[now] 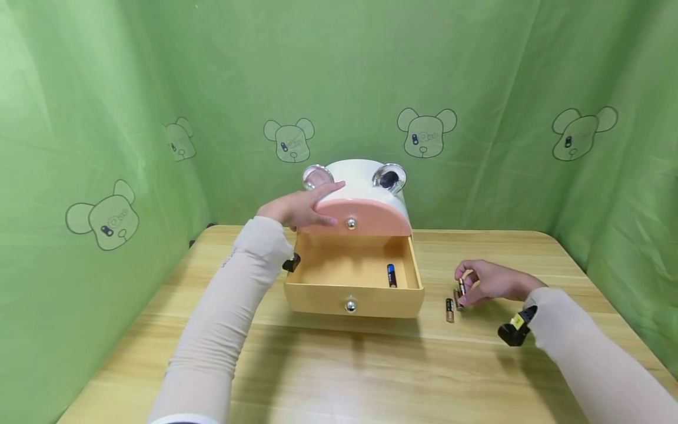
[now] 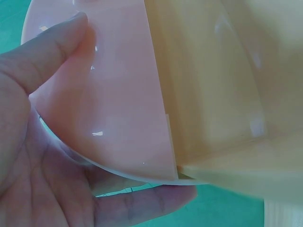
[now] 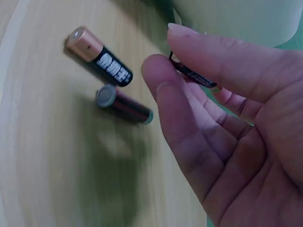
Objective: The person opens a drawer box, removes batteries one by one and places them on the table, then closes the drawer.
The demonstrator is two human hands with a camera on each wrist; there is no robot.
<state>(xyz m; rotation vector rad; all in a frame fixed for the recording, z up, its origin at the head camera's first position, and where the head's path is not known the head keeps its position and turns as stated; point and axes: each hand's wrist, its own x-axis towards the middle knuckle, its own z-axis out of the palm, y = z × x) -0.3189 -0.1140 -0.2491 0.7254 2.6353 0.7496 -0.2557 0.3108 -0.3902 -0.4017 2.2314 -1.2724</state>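
Note:
A small chest with a white rounded top [image 1: 357,176] and a pink upper drawer front [image 1: 378,217] stands on the table. My left hand [image 1: 304,209] rests against its left edge, thumb on the pink front and straight fingers along the side. Below, the yellow lower drawer [image 1: 355,300] is pulled out; inside it lies a blue-and-black battery [image 1: 391,275]. To the drawer's right, my right hand [image 1: 487,281] pinches a battery [image 3: 196,78] between thumb and fingers. Beneath that hand are a copper-and-black battery [image 3: 94,52] and a dark battery [image 3: 124,106], close together on the tabletop.
The wooden table [image 1: 339,365] runs to green cloth walls [image 1: 349,70] printed with bear faces. Two silver-rimmed ears [image 1: 389,178] stick up from the chest. Round silver knobs [image 1: 351,306] sit on the drawer fronts. A black wrist camera [image 1: 514,334] hangs by the right sleeve.

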